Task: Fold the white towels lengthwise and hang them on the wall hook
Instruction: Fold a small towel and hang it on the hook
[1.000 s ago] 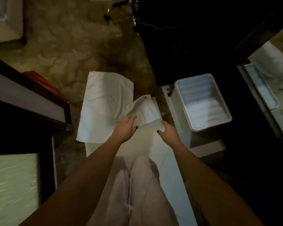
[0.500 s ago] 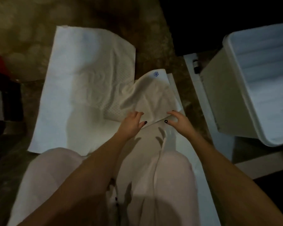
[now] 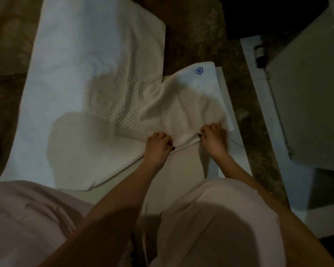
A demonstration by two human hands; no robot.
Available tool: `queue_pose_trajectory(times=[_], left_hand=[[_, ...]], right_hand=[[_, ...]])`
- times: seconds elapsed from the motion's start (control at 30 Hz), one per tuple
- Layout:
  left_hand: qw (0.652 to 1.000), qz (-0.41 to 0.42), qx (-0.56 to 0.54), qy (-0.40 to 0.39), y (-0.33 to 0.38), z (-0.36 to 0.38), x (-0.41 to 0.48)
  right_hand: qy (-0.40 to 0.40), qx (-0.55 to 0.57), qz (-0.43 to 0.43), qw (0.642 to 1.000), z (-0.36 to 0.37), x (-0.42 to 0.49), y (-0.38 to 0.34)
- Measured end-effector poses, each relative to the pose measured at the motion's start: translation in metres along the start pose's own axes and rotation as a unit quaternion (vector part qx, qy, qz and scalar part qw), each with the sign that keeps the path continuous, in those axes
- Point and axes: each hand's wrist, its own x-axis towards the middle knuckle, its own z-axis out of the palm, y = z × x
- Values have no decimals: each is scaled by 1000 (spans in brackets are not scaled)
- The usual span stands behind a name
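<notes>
Grips closed — left hand (image 3: 158, 146) and right hand (image 3: 214, 140) pinch the small towel (image 3: 181, 106) by its near edge, apparently to fold it

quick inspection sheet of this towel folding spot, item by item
surface: white flat panel lying on a mottled brown floor
job's things: small white towel with a blue flower emblem, rumpled, overlapping the edge of a large waffle-textured white towel spread flat; no wall hook in view
clutter: white bin at the right
hands: left hand and right hand each pinch the small towel's near edge
cables: nothing seen
surroundings: dim light; the person's pale pink trousers fill the foreground
</notes>
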Motion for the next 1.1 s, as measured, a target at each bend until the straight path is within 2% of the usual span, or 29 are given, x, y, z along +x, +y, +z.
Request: queue_pose_trajectory(times=[0.1,0.27,0.37,0.53,0.73,0.9,1.1], left_hand=[[998,-30,-45,-30,4,-9,0],[968,-109,-223,-35,27,-68,5],[959,-87,-270,-26,61,-137,-9],[939,-34,-343,14,145,-267,-52],[924,-2,-382,-8,261,-449,-118],[919,1,-393,-45,337,-595,-172],[929,123,-349,-31,407,-741,-217]], right_hand=[[-31,12,10,999,-2,-7,-4],[-6,198,52,979,-58,-26,-19],[-11,271,51,961,-126,-58,-37],[29,348,56,935,-255,-132,-69],[80,456,55,885,-448,-242,-125],[47,461,30,886,-600,-332,-159],[116,397,35,910,-732,-405,-173]])
